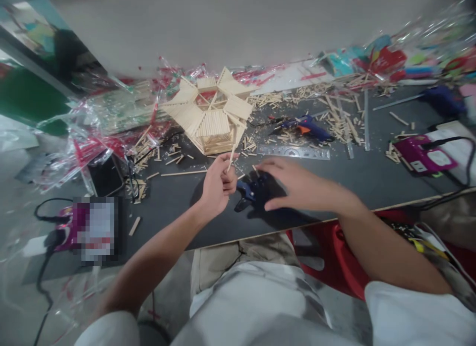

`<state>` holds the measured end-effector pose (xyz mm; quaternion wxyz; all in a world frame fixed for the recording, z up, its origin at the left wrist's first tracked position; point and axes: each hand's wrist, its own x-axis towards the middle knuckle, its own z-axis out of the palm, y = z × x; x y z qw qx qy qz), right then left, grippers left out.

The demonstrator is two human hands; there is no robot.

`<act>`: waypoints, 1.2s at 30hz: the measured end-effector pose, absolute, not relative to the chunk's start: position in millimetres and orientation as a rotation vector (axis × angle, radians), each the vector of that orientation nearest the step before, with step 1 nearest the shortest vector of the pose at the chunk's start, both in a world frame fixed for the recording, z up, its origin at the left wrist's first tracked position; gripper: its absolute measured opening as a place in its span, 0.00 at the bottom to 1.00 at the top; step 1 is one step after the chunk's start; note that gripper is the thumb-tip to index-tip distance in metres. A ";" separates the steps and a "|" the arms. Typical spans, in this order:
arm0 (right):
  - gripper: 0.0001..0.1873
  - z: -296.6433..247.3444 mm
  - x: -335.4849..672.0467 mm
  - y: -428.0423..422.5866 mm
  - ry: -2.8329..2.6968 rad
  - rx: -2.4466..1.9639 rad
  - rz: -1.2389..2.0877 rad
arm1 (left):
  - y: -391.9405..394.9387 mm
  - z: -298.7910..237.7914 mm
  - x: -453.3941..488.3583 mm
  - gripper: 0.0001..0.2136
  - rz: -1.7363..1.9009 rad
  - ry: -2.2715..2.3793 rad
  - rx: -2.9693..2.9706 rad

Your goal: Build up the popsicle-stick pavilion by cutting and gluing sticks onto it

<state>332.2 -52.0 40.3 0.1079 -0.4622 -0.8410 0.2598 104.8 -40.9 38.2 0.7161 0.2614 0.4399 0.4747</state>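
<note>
My left hand (219,185) is closed around a thin wooden stick (232,157), which points up toward the wooden stick model (213,123). That model is star-shaped, with pale roof panels spreading around a centre opening. My right hand (288,182) hovers over the desk with its thumb and fingers apart. Below it, partly hidden, lies a dark blue hand tool (247,192) that looks like pliers or cutters. A small stick piece (255,170) shows by the right fingertips; I cannot tell whether they touch it. One long stick (184,173) lies left of my left hand.
Behind my right hand lie a metal ruler (293,151) and a blue glue gun (310,128). Cut sticks (290,95) litter the dark desk (167,207). Crumpled plastic wrap (100,138) and a phone (106,175) are at left. A purple power socket (426,155) sits at right.
</note>
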 end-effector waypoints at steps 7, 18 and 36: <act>0.43 4.8 319.5 -84.4 -2.618 -1.395 0.398 | -45.8 22.5 102.3 0.08 1.110 0.874 0.688; 0.26 46.3 312.8 -101.2 -2.477 -1.876 0.542 | -35.9 8.3 95.1 0.15 1.317 0.878 0.806; 0.20 70.6 263.0 -82.5 -2.263 -1.735 0.835 | -41.4 7.1 93.8 0.19 1.379 0.995 1.075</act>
